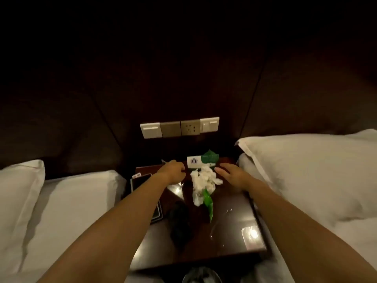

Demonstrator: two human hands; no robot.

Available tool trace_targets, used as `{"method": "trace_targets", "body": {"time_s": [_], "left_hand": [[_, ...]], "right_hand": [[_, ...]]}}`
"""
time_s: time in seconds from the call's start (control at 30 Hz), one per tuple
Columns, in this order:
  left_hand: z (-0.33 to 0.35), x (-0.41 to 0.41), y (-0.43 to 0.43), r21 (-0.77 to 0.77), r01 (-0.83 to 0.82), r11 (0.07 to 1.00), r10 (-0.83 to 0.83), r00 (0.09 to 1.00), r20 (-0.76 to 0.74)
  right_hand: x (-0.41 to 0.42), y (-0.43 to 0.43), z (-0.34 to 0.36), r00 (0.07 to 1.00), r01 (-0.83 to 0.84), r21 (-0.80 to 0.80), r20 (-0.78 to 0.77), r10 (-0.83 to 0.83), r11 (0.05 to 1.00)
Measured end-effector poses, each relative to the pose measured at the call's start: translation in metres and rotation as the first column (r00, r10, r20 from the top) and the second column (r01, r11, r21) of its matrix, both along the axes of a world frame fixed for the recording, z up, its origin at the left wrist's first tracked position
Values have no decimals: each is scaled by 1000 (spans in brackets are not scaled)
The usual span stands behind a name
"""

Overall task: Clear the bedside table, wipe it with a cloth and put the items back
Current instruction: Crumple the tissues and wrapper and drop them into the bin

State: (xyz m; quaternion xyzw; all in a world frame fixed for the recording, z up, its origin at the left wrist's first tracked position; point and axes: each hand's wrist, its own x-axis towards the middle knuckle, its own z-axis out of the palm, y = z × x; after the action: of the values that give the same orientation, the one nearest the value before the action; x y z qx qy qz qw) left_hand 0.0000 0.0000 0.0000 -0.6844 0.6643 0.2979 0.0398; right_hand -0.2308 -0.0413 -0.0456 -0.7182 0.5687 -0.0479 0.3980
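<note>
Crumpled white tissue wad (204,181) at the back-middle of the dark glossy desk (234,231), lying over a green wrapper (208,203). Probably very light, soft, crushable; best pinched at the bulky upper clump. Wrapper likely thin and slick, apt to slide free. Small standing card (194,162) with a green leaf (210,156) just behind, probably light, stiff, easily tipped. Left hand (173,170) just left of the wad, fingers curled inward, contents impossible to tell. Right hand (230,173) just right of it, spread and unclenched, grasping nothing. Dark flat device (140,180) at the left edge.

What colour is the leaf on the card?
Green leaf, white card; head view.
</note>
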Motion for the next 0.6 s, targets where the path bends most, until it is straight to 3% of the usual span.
{"method": "trace_targets", "body": {"time_s": [0.3,0.6], "left_hand": [[-83,-17,20,84,-38,996,37,999,5],[-164,-37,3,-70,-63,996,57,994,-88]], "right_hand": [[-5,22,-65,970,-76,52,-228,86,996],[22,5,-140,943,-97,-13,-320,88,995]]}}
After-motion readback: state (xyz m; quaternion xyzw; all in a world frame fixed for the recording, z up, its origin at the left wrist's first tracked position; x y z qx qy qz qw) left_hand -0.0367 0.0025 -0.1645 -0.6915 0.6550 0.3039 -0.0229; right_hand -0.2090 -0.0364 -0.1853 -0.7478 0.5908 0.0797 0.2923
